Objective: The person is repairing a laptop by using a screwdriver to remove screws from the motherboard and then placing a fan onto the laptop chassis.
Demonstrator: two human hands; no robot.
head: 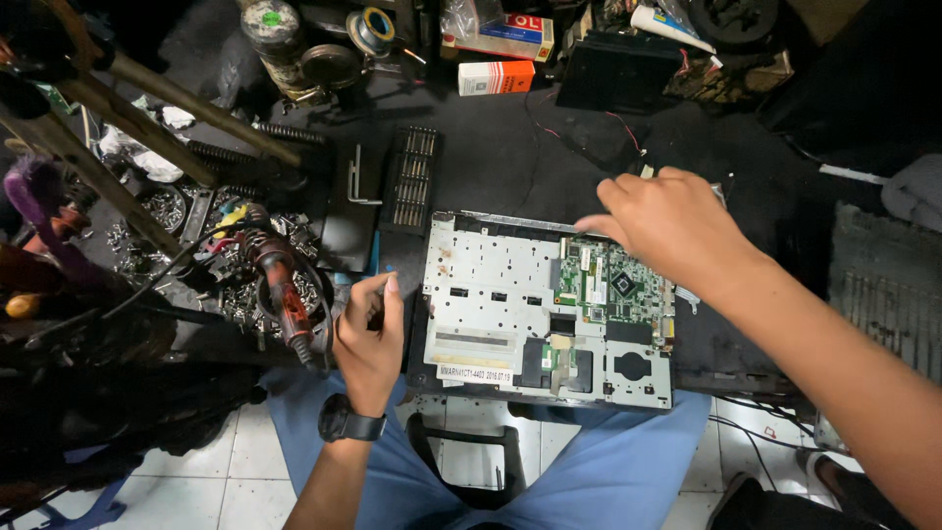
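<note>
Left hand (368,339) at laptop chassis (491,294) left edge, right hand (667,221) over rear edge.

Matt perforated metal laptop chassis plate (491,285), glossy green circuit board (613,285), matt black worktop (510,157).

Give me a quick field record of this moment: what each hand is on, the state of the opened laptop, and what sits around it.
left hand: left hand closed on a small dark tool at the laptop's left edge; the tool is too hidden to identify
right hand: right hand reaching over the laptop's upper right, fingers bent down toward the green circuit board
laptop: opened laptop lies flat, metal plate and board exposed
left of laptop: soldering iron, loose screws, bit set
behind: orange-and-white box
</note>
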